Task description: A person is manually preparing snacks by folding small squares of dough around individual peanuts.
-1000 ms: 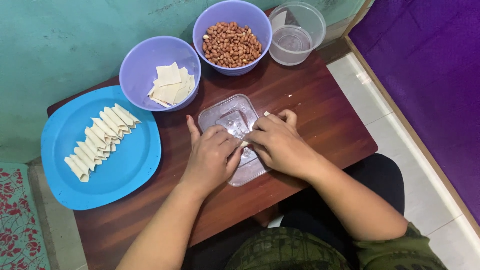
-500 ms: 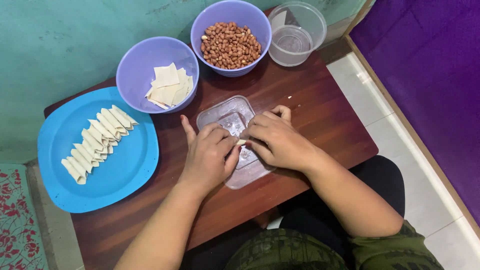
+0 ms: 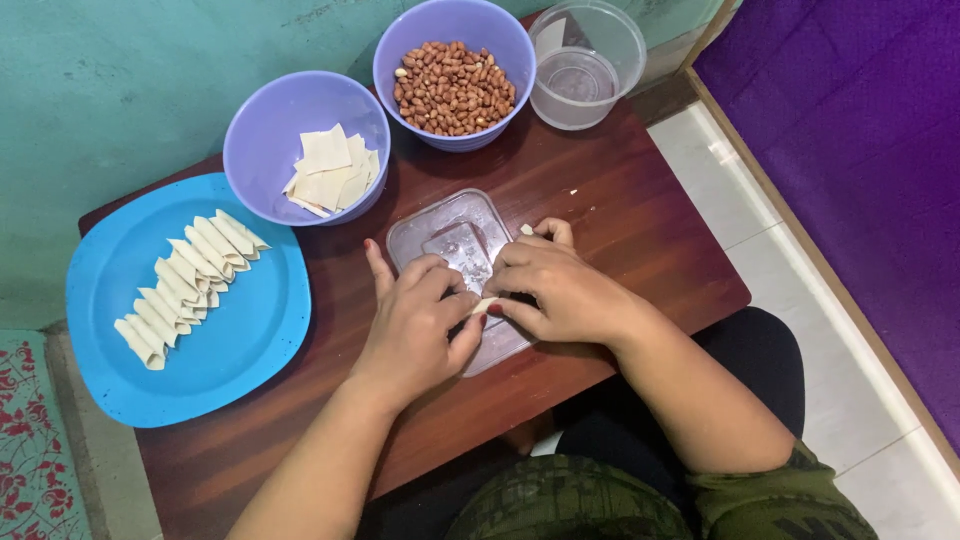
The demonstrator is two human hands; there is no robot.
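My left hand (image 3: 415,325) and my right hand (image 3: 560,290) meet over a clear plastic lid (image 3: 452,238) on the brown wooden table (image 3: 620,215). Between the fingertips of both hands is a small pale piece of rolled dough wrapper (image 3: 484,305); most of it is hidden by my fingers. A purple bowl (image 3: 262,130) behind my left hand holds several square dough sheets (image 3: 330,172). Another purple bowl (image 3: 400,60) further back is full of peanuts (image 3: 452,88). On the left, a blue plate (image 3: 225,350) carries a row of finished rolls (image 3: 185,280).
A clear plastic tub (image 3: 590,62) with a little water stands at the back right corner. A teal wall runs behind the table. White floor tiles and a purple mat lie to the right, a patterned mat at the lower left.
Both hands stayed over the lid, with the fingers shifting slightly as they work the small wrapper. The bowls and plate have not moved.
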